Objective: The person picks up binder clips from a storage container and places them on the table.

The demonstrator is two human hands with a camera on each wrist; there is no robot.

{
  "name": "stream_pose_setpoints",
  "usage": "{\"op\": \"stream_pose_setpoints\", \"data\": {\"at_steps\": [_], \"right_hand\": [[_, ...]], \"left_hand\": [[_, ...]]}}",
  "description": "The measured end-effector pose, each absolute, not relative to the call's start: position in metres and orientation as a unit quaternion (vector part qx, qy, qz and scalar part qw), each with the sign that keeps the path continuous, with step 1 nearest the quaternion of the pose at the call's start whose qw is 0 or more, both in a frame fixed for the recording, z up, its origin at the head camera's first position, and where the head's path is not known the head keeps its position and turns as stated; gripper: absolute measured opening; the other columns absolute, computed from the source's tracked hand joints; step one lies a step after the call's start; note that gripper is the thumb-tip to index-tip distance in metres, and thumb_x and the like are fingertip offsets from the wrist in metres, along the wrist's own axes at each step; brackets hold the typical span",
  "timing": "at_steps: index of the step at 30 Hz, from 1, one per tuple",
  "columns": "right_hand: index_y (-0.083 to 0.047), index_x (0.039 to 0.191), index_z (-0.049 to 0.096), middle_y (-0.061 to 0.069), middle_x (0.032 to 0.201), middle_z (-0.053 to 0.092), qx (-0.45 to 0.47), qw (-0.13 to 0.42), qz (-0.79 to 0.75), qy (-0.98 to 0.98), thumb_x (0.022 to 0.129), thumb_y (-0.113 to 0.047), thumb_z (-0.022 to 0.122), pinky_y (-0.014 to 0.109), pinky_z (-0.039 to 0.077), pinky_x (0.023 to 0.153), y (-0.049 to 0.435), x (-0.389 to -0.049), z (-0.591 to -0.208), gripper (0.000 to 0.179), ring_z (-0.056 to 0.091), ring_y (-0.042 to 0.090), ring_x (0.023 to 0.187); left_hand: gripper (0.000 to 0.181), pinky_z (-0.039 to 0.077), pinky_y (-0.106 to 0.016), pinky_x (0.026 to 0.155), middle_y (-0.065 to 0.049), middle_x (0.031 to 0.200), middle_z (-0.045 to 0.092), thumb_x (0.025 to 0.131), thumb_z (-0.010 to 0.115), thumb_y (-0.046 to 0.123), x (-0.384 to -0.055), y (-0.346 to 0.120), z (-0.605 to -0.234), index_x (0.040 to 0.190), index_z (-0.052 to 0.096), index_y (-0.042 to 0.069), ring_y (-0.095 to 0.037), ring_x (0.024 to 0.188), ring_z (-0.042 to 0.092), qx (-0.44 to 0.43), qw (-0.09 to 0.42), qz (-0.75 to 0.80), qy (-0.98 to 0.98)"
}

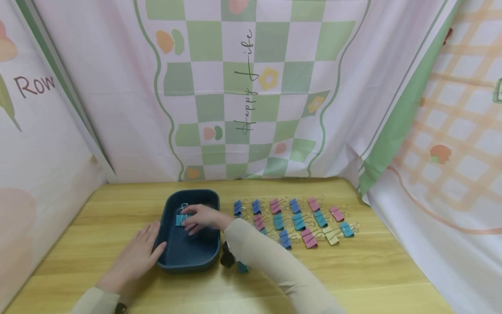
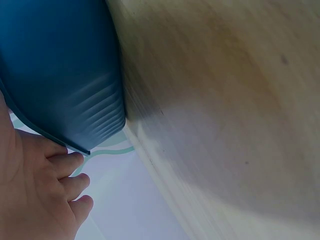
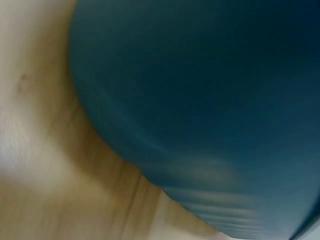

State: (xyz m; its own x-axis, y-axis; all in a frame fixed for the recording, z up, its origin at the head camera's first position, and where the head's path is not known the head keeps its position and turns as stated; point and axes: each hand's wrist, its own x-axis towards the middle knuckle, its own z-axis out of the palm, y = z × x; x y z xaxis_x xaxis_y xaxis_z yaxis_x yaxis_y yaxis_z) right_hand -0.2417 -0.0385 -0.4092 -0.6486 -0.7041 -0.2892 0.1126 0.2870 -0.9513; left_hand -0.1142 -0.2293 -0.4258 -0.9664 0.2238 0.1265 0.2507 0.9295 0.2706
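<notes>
A dark blue tray (image 1: 188,257) sits on the wooden table. My left hand (image 1: 133,255) rests along its left side, fingers fairly straight and thumb at the rim; in the left wrist view the hand (image 2: 40,185) touches the rim of the tray (image 2: 60,75). Inside the tray is a light blue binder clip (image 1: 180,220) with wire handles. Over it reaches my right hand (image 1: 201,219), fingers spread and loosely bent, fingertips beside the clip; exact contact is unclear. The right wrist view has only the tray's outer wall (image 3: 175,100), with my fingers hidden.
Right of the tray, several blue, pink, teal and yellow binder clips lie in loose rows, among them a pink clip (image 1: 309,238) and a yellow clip (image 1: 331,236). A teal clip (image 1: 243,267) is partly under my right forearm. Patterned curtains (image 1: 251,87) surround the table.
</notes>
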Motion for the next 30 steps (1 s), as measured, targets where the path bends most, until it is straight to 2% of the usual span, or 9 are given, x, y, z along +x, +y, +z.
{"op": "stream_pose_setpoints", "data": {"at_steps": [10, 17, 30], "right_hand": [[0.004, 0.134, 0.04, 0.015, 0.107, 0.059, -0.183, 0.389, -0.6, 0.675, 0.089, -0.001, 0.057, 0.038, 0.053, 0.076, -0.0403, -0.2428, -0.4158, 0.048, 0.06, 0.033, 0.098], [0.004, 0.131, 0.045, 0.022, 0.106, 0.061, -0.181, 0.392, -0.589, 0.683, 0.09, -0.005, 0.057, 0.038, 0.053, 0.077, -0.0411, -0.244, -0.4164, 0.043, 0.062, 0.031, 0.095], [-0.003, 0.126, 0.052, 0.012, 0.098, 0.062, -0.193, 0.385, -0.577, 0.694, 0.09, -0.004, 0.057, 0.039, 0.053, 0.075, -0.0412, -0.2404, -0.4149, 0.037, 0.064, 0.026, 0.086]], "left_hand": [[0.062, 0.017, -0.057, 0.104, -0.029, 0.142, 0.028, 0.098, 0.041, 0.033, -0.1142, -0.2292, -0.4273, 0.138, 0.027, -0.013, -0.046, 0.129, 0.023, -0.123, 0.05, -0.144, -0.981], [0.061, 0.018, -0.057, 0.104, -0.03, 0.141, 0.029, 0.097, 0.043, 0.031, -0.114, -0.2292, -0.4277, 0.136, 0.029, -0.015, -0.047, 0.128, 0.024, -0.127, 0.056, -0.142, -0.98], [0.062, 0.019, -0.057, 0.103, -0.03, 0.14, 0.029, 0.097, 0.043, 0.031, -0.113, -0.2288, -0.4255, 0.136, 0.029, -0.015, -0.047, 0.128, 0.024, -0.126, 0.055, -0.141, -0.98]]}}
